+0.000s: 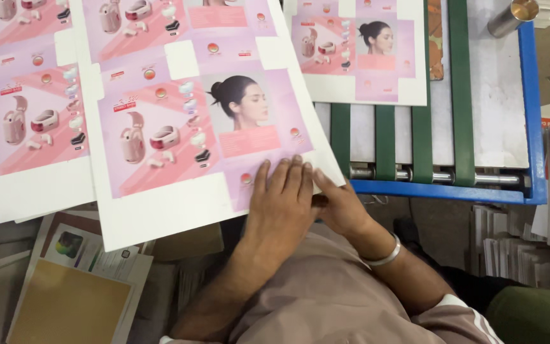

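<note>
Both hands press the printed sheet (192, 121): left hand (281, 207) fingers flat, right hand (338, 204) gripping its corner

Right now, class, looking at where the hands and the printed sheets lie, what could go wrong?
1. The top printed sheet overhangs the edge, pinned only at its corner by the left hand and right hand; it might sag or slide off.
2. Palm pressure may crease or smudge that corner.
3. The metal cylinder stands near the conveyor and could roll.
</note>
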